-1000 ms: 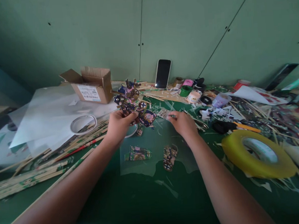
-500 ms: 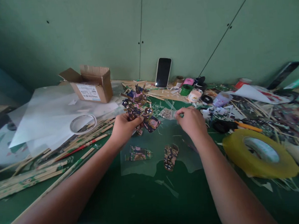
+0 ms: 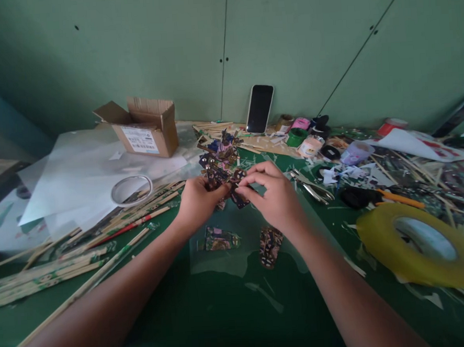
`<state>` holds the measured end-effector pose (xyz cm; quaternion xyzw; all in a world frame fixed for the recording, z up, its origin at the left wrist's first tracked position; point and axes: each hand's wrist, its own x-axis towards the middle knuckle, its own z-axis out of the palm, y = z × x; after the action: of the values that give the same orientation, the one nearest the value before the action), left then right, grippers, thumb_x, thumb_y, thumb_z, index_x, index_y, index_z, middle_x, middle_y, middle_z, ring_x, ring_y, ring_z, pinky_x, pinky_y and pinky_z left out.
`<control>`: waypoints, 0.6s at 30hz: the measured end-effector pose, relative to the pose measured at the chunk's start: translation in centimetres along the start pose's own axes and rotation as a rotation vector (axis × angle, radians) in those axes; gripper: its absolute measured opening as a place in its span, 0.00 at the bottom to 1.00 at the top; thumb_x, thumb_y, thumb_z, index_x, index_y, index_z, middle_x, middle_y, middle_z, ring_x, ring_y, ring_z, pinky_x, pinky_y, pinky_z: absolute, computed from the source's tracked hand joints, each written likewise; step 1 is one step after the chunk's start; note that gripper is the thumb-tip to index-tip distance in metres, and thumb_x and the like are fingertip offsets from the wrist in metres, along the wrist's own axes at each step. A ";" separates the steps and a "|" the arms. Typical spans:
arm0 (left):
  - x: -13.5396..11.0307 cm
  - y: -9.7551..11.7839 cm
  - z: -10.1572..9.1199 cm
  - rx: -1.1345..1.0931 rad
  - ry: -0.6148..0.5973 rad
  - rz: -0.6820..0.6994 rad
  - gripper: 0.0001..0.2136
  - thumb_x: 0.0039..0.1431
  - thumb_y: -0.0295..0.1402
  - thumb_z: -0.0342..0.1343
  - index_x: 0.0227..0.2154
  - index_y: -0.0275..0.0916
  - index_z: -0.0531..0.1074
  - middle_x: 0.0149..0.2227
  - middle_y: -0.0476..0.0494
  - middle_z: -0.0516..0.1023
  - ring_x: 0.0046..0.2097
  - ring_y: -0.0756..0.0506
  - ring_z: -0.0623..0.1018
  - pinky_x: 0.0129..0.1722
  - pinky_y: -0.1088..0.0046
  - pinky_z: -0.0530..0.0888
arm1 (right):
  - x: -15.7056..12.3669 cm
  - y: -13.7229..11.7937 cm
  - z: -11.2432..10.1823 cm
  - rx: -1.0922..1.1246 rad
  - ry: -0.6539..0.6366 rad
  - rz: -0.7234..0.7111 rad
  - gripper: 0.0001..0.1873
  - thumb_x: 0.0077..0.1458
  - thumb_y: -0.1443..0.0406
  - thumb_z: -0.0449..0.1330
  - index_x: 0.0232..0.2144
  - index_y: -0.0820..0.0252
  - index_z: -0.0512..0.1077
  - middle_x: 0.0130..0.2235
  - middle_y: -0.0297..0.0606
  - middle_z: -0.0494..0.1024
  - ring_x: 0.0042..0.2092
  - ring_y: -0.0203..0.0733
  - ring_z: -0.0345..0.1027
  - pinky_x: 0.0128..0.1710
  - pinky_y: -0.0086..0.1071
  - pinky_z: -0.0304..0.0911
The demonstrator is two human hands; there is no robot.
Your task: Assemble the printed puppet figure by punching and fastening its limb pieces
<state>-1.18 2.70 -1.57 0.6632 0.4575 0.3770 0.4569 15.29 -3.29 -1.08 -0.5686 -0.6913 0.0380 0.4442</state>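
My left hand is closed on a jointed paper figure. The figure has several dark, flower-patterned pieces with small shiny metal studs. Thumb and forefinger of my right hand are pinched together against its right side, and whatever lies between them is too small to make out. Below the hands, two loose patterned pieces lie on a clear plastic sheet: a wide cut-out on the left and a boot-shaped cut-out on the right. Metal pliers lie just right of my right hand.
An open cardboard box stands at the back left, near a phone leaning on the wall. Wrapped sticks and a silver tape ring lie left. Rightward are a big yellow tape roll, small jars and scraps.
My right hand has moved left from the small bag of metal bits to the figure. The pliers now show beside it, and the bag is out of sight. My left hand keeps its hold.
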 end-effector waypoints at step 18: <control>-0.6 1.0 0.1 -0.150 -0.224 0.064 0.10 0.49 0.37 0.62 0.21 0.35 0.74 0.22 0.43 0.77 0.24 0.49 0.72 0.25 0.73 0.68 | 0.2 1.0 -0.1 0.335 -0.173 0.408 0.17 0.52 0.50 0.64 0.34 0.56 0.70 0.27 0.31 0.70 0.27 0.38 0.62 0.26 0.32 0.57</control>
<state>-0.96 1.90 -0.68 0.6795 0.3527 0.3483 0.5409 16.11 -2.78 -1.49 -0.6091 -0.5821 0.2888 0.4547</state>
